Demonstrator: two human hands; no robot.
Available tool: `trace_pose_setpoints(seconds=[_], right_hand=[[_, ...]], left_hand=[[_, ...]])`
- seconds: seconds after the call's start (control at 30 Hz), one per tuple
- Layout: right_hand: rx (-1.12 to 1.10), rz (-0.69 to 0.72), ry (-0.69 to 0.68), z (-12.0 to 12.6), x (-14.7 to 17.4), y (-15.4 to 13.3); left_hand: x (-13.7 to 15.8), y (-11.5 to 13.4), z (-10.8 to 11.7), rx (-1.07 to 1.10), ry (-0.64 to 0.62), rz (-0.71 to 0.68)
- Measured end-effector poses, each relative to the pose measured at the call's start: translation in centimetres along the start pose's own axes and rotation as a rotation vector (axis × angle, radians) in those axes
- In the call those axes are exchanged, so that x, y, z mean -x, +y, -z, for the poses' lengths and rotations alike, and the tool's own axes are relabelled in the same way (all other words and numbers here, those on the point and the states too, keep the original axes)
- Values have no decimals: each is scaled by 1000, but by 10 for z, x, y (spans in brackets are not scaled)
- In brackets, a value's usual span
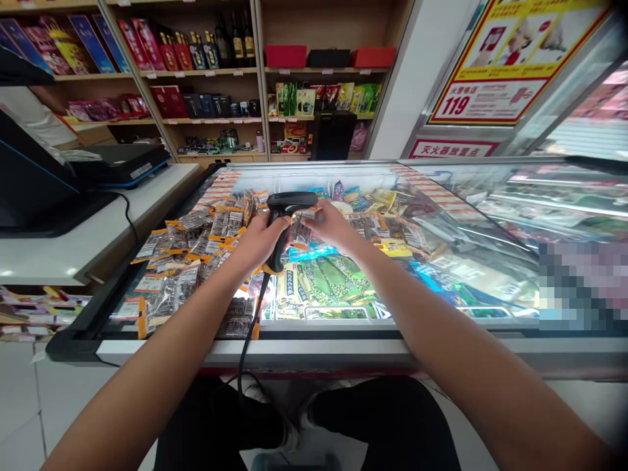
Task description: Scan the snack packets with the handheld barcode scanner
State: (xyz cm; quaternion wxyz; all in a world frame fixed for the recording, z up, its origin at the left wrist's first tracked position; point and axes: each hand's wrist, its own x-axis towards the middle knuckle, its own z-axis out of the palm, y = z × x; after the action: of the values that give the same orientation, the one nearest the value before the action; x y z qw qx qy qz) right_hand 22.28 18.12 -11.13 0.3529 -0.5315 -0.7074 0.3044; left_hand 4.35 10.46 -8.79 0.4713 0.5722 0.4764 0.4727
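A black handheld barcode scanner [293, 200] is upright in my left hand [262, 241], whose fingers wrap its handle. Its cable hangs down over the freezer's front edge. My right hand [331, 224] pinches a small clear snack packet [300, 230] with dark contents and an orange edge, just below and beside the scanner's head. To the left, many similar packets [189, 245] lie heaped on the glass top. Green ice-cream wrappers [338, 278] show beneath my hands inside the chest freezer [343, 353]. The label on the held packet is too small to read.
A white counter [103, 242] at the left carries a black scale [118, 163] and a dark monitor. Shelves [201, 72] with bottles and boxes line the back wall. More frozen goods fill the freezer's right side. A blurred patch covers something at the far right.
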Motion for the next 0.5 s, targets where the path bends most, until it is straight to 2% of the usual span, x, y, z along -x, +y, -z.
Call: trace_pose_setpoints(seconds=[0.13, 0.27, 0.5], right_hand=[[-80, 24, 68, 21, -1, 0], [-166, 55, 127, 31, -5, -1], [-237, -53, 265, 42, -9, 3]], left_hand=[[1, -2, 0, -54, -21, -4], [2, -1, 1, -64, -32, 18], [8, -2, 0, -204, -144, 57]])
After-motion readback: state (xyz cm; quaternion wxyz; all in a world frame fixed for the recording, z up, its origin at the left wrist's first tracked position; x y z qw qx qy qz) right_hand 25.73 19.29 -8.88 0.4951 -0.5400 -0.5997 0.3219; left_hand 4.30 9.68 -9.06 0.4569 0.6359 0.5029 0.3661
